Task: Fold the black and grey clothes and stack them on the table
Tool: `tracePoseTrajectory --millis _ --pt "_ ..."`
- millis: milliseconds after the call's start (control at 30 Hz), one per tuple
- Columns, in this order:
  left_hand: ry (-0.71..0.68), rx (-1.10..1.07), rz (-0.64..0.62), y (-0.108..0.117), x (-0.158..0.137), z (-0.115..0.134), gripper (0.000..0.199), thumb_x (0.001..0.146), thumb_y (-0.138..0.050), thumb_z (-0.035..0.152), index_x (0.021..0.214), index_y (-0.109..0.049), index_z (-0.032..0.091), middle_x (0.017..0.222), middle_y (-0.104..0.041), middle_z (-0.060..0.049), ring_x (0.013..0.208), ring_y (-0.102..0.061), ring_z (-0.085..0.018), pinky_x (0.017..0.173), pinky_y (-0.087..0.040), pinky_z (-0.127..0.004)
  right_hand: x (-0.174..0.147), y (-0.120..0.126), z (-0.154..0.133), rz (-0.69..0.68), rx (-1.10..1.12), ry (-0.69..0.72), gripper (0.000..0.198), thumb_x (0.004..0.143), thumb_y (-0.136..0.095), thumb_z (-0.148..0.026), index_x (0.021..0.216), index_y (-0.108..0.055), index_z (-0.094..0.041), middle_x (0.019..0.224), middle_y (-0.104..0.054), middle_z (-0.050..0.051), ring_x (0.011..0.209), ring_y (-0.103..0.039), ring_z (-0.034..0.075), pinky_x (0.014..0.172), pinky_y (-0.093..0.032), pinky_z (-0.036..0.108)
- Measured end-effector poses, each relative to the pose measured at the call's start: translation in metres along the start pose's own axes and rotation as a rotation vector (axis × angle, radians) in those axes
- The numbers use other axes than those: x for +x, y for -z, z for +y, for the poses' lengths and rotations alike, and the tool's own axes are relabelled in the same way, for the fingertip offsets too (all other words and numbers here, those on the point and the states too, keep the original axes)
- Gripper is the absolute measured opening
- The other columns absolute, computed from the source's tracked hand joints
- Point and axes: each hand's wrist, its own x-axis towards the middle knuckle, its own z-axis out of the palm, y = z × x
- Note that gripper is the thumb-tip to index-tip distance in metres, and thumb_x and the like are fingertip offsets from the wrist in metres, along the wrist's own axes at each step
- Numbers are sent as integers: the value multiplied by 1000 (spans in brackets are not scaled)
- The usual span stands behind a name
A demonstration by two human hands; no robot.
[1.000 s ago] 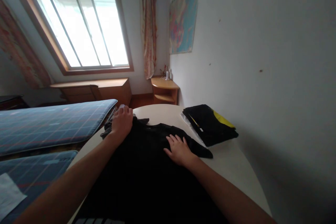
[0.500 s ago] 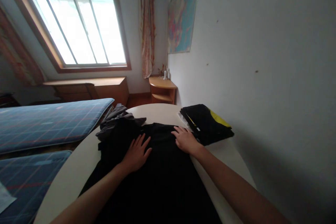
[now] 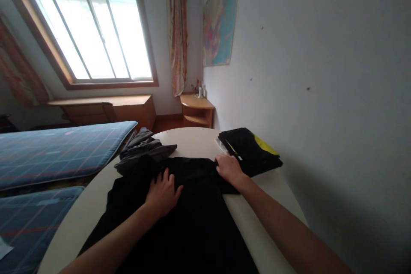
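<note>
A black garment, which looks like a T-shirt (image 3: pixel 192 214), lies spread over the round white table (image 3: pixel 192 137) in front of me. My left hand (image 3: pixel 162 192) rests on its upper left part, fingers spread and slightly bent. At the shirt's upper right corner, my right hand (image 3: pixel 228 168) has its fingers curled closed on the cloth. A small flap of black fabric shows below that hand. Beyond the shirt's upper left edge sits a crumpled dark grey garment (image 3: pixel 141 147). Just past my right hand is a folded stack of black and yellow clothes (image 3: pixel 250 150).
Blue plaid mattresses (image 3: pixel 64 150) stand beside the table on the left. A white wall (image 3: pixel 337 137) runs close along the right. Farther back are a small corner shelf (image 3: pixel 197 102), a wooden desk (image 3: pixel 128 100) and a window (image 3: pixel 90 25).
My right hand's fingers went from lying flat to curled on the shirt's corner. The shirt's top edge has come slightly toward me and its right side has shifted left.
</note>
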Motion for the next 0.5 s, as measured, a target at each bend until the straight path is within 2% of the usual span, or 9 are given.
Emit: tracePoseTrajectory --millis 67,133,233,300,367,433,500 --pt "-29 7 29 1 4 9 55 94 -44 32 140 -52 3 158 -34 -24 144 -36 -39 113 -33 -53 0 5 -4 81 -17 -12 29 91 -46 -12 110 -66 -18 116 -68 13 111 -60 26 91 -42 36" --pt "-100 -21 28 -1 8 16 65 89 -46 24 151 -38 4 162 -27 -20 148 -28 -35 117 -28 -50 -2 5 -8 124 -16 -14 26 92 -48 -16 112 -65 -17 119 -66 15 112 -58 27 93 -42 38" --pt "-153 -74 -42 -5 9 23 70 89 -42 22 156 -30 7 164 -22 -18 150 -23 -37 115 -29 -56 -10 -5 -12 31 67 6 39 93 -54 -32 128 -60 -16 130 -62 16 121 -54 30 100 -41 43" --pt "-143 -80 -81 -6 5 25 67 90 -40 24 155 -32 8 163 -24 -19 149 -23 -40 111 -32 -61 -18 -16 -14 -75 142 2 53 95 -50 -41 142 -50 -16 147 -51 17 134 -44 34 107 -37 50" --pt "-118 -58 -92 -3 -1 27 64 89 -42 25 151 -40 7 160 -30 -22 147 -28 -43 108 -34 -64 -27 -25 -15 -167 199 -7 60 98 -43 -47 151 -41 -20 160 -35 14 145 -29 38 112 -28 60" --pt "-78 -31 -82 2 -6 30 56 90 -43 28 141 -52 6 153 -41 -25 141 -38 -44 105 -36 -64 -35 -31 -16 -223 239 8 63 99 -39 -52 155 -35 -24 165 -23 10 150 -17 41 114 -18 67" --pt "-35 -17 -54 5 -7 34 51 93 -41 33 132 -61 6 144 -51 -27 136 -45 -43 106 -36 -62 -39 -34 -16 -248 272 56 64 99 -37 -53 157 -31 -27 166 -19 6 151 -12 40 116 -11 67"
